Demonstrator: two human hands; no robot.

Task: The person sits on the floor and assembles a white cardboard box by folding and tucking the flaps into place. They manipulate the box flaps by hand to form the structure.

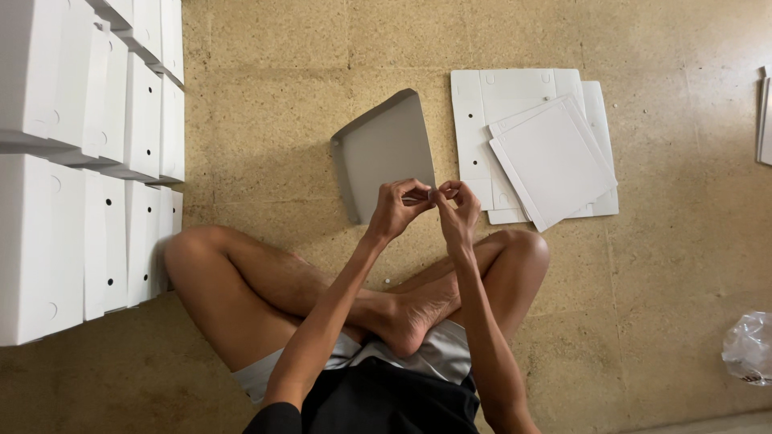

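Observation:
I sit cross-legged on a tan stone floor. My left hand (398, 207) and my right hand (457, 207) meet in front of me, both pinching the near corner of a half-folded white cardboard box piece (384, 149). The piece tilts up away from me, its grey shaded inside facing the camera, with raised flaps on its left edge. Fingers of both hands curl tightly around the same corner fold.
Stacks of finished white boxes (88, 161) with small round holes fill the left side. A pile of flat white cardboard blanks (535, 149) lies on the floor to the right. More flat sheets (765, 120) show at the far right edge, and a crumpled clear plastic bag (749, 347) sits lower right.

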